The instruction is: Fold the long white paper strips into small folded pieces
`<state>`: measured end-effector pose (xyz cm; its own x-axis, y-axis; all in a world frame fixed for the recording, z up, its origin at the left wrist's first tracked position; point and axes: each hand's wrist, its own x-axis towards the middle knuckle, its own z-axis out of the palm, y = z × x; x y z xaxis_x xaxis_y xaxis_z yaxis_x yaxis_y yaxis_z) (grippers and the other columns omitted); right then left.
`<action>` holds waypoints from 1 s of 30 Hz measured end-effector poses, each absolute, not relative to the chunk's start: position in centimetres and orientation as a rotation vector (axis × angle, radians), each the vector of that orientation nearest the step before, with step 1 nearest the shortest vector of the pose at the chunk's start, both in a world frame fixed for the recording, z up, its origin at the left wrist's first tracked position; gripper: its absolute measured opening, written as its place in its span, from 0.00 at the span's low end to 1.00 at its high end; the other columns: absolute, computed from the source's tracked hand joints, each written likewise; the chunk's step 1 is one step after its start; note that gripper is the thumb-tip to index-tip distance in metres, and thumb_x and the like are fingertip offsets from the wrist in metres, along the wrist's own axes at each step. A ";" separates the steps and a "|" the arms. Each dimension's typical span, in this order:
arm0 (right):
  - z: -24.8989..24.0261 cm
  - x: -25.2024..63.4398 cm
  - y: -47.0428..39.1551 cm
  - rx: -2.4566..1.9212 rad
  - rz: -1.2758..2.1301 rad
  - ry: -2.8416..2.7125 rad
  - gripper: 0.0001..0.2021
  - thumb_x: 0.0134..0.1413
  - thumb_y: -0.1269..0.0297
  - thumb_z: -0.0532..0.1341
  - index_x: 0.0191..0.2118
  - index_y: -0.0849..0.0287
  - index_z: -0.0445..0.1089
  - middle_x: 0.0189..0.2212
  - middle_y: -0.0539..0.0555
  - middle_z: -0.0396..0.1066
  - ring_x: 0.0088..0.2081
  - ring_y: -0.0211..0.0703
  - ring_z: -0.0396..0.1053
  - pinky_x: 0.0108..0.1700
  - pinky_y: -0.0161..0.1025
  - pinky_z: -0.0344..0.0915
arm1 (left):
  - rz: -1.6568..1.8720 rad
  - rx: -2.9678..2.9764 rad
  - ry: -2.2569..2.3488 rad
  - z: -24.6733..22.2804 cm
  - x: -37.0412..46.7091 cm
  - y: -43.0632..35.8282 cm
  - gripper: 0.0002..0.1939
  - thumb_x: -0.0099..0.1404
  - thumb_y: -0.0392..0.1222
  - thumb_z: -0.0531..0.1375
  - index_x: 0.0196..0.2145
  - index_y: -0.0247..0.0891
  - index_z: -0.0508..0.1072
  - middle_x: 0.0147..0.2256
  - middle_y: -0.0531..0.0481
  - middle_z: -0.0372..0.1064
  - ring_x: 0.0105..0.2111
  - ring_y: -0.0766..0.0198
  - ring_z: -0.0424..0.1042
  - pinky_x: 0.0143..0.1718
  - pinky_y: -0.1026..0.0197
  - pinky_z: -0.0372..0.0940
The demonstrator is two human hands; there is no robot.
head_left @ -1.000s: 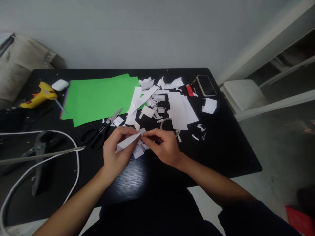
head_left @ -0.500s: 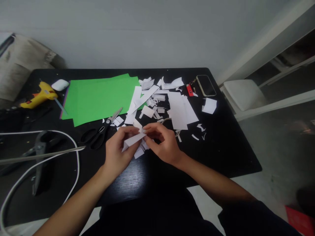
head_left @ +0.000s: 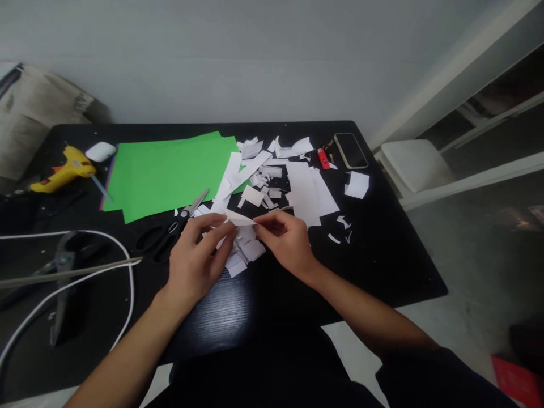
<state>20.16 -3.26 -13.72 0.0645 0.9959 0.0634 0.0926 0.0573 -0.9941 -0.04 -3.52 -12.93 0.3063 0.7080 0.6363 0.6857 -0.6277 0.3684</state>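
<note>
Between my two hands is a small white piece of paper (head_left: 240, 221), held nearly edge-on above the table. My left hand (head_left: 199, 252) pinches its left end between thumb and fingers. At the right end, the thumb and fingertips of my right hand (head_left: 287, 243) are closed on it. Several white paper scraps (head_left: 242, 255) lie just beneath. Black-handled scissors (head_left: 173, 226) rest with blades apart left of my left hand, pointing toward green sheets (head_left: 174, 175). Longer white paper strips (head_left: 304, 190) lie beyond my right hand.
A yellow glue gun (head_left: 70, 169) with a glue stick and a white case (head_left: 101, 151) are at the left. A white cable (head_left: 131, 283) loops near dark pliers-like tools (head_left: 63, 272). A red lighter (head_left: 323, 158) and a phone (head_left: 351, 151) lie at the back right of the black table (head_left: 382, 249).
The paper has turned from slanted, with its face showing, to level and nearly edge-on. My hands have drawn slightly apart, exposing more scraps below. The whole view has shifted a little.
</note>
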 end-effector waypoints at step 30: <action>-14.4 20.8 -2.6 -1.331 1.033 -1.264 0.04 0.56 0.65 0.68 0.38 0.56 0.78 0.34 0.54 0.80 0.34 0.47 0.81 0.37 0.44 0.82 | 1.048 2.513 1.169 -13.1 -0.9 -3.0 0.08 0.72 0.31 0.60 0.47 0.40 0.73 0.47 0.44 0.75 0.48 0.58 0.76 0.50 0.56 0.73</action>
